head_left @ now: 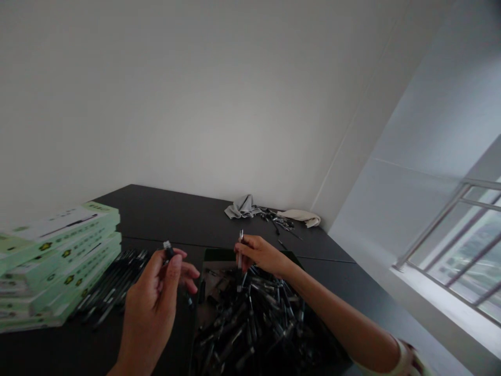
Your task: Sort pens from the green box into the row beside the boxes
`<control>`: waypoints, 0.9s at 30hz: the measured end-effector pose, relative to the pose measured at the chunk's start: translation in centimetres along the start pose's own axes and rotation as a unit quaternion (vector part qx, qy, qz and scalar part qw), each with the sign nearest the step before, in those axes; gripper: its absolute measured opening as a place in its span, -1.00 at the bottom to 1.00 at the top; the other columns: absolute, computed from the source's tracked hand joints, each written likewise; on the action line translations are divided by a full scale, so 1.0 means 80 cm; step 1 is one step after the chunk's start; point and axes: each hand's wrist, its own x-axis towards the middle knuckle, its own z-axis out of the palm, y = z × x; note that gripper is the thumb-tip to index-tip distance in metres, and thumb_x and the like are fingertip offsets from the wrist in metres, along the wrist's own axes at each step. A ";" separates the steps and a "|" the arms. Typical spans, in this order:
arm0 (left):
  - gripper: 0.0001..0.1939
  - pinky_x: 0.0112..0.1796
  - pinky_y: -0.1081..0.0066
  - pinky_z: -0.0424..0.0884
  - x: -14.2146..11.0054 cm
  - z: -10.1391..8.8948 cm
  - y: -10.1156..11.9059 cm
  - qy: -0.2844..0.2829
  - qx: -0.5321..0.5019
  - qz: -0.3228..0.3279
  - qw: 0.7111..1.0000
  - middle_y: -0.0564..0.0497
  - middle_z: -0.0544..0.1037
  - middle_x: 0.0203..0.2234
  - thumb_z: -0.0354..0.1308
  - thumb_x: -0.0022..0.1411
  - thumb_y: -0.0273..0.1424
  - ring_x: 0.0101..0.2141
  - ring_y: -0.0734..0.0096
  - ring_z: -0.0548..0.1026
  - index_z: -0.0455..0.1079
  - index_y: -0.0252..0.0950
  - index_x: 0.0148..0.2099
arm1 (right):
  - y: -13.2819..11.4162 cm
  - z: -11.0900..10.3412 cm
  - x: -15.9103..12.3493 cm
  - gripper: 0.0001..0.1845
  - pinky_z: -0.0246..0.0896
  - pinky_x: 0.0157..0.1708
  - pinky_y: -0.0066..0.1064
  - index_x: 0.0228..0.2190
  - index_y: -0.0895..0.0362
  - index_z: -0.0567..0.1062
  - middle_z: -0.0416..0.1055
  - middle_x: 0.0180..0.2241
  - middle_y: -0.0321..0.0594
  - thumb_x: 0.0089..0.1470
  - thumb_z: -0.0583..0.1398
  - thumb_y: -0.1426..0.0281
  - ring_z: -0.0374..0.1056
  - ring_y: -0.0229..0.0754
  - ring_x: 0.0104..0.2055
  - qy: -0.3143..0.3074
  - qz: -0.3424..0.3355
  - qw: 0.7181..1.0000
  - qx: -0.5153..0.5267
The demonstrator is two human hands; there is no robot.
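Observation:
My left hand (154, 295) is raised over the dark table, left of an open box. Between its thumb and fingers is a small black pen cap (168, 250) with a clear end; the other fingers are loosely spread. Over the far part of the box, my right hand (256, 253) pinches a clear-barrelled pen (240, 261), held nearly upright. Below it the dark box (219, 254) is filled with a jumble of pen parts (250, 318), black and clear. Their exact kinds are hard to make out in the dim light.
Left stands a stack of green-and-white pen boxes (66, 256). Beside it lies a row of black pens (113, 287). Toward the wall are a grey cloth (242, 206), loose pen parts (279, 219) and a beige cloth (301, 215). A window with a metal railing (438, 224) is at right.

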 end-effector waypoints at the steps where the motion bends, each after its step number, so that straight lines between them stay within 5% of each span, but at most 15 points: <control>1: -0.74 -0.42 0.32 0.39 0.000 0.000 0.000 -0.001 0.002 -0.001 1.000 0.13 0.52 -0.51 -0.12 0.30 -0.11 -0.56 0.40 0.50 0.24 -0.16 -0.23 | 0.001 -0.001 -0.002 -0.78 0.24 -0.56 -0.53 -0.37 0.15 0.21 0.36 -0.53 -0.33 0.23 -0.09 0.30 0.29 -0.36 -0.60 -0.009 0.010 1.000 -0.012; 8: -0.72 -0.41 0.33 0.39 0.000 0.000 0.003 0.002 0.012 0.003 1.000 0.12 0.53 -0.51 -0.13 0.29 -0.10 -0.56 0.39 0.50 0.24 -0.16 -0.22 | 0.001 -0.004 -0.033 -0.78 0.21 -0.56 -0.50 -0.46 0.17 0.39 0.39 -0.66 -0.34 0.13 0.06 0.33 0.33 -0.28 -0.63 -0.202 0.068 0.963 -0.163; 15: -0.73 -0.40 0.29 0.39 -0.001 -0.001 -0.002 -0.004 0.021 -0.001 1.000 0.13 0.53 -0.51 -0.13 0.28 -0.08 -0.55 0.37 0.50 0.24 -0.12 -0.22 | 0.008 -0.004 -0.019 -0.65 0.17 -0.13 -0.21 -0.10 0.24 0.40 0.42 -0.13 0.06 0.05 0.12 0.39 0.33 0.04 -0.07 -0.076 0.049 0.934 -0.345; 19: -0.73 -0.38 0.23 0.38 0.000 0.000 0.000 0.002 0.031 -0.013 0.999 0.14 0.52 -0.52 -0.14 0.28 -0.07 -0.55 0.33 0.50 0.24 -0.09 -0.25 | 0.018 0.019 -0.014 -0.45 0.15 -0.12 0.00 0.01 0.38 0.31 0.30 -0.06 0.33 0.03 0.15 0.30 0.22 0.27 0.02 -0.069 0.087 0.913 -0.393; 22: -0.74 -0.36 0.20 0.38 0.000 -0.001 0.003 0.005 0.033 -0.015 0.999 0.15 0.52 -0.53 -0.14 0.28 -0.06 -0.54 0.32 0.50 0.24 -0.07 -0.26 | 0.014 0.037 -0.026 -0.47 0.15 -0.13 0.05 0.04 0.39 0.27 0.28 -0.05 0.35 0.12 0.05 0.31 0.20 0.29 0.04 -0.075 0.097 0.908 -0.402; 27: -0.73 -0.39 0.22 0.40 0.000 0.000 -0.005 0.010 0.049 -0.006 0.999 0.13 0.54 -0.51 -0.13 0.28 -0.07 -0.53 0.31 0.51 0.27 -0.09 -0.25 | -0.014 0.049 -0.063 -0.44 0.19 -0.07 -0.14 0.13 0.29 0.20 0.30 -0.02 0.22 0.13 0.03 0.29 0.26 0.13 0.03 -0.144 0.036 0.923 -0.356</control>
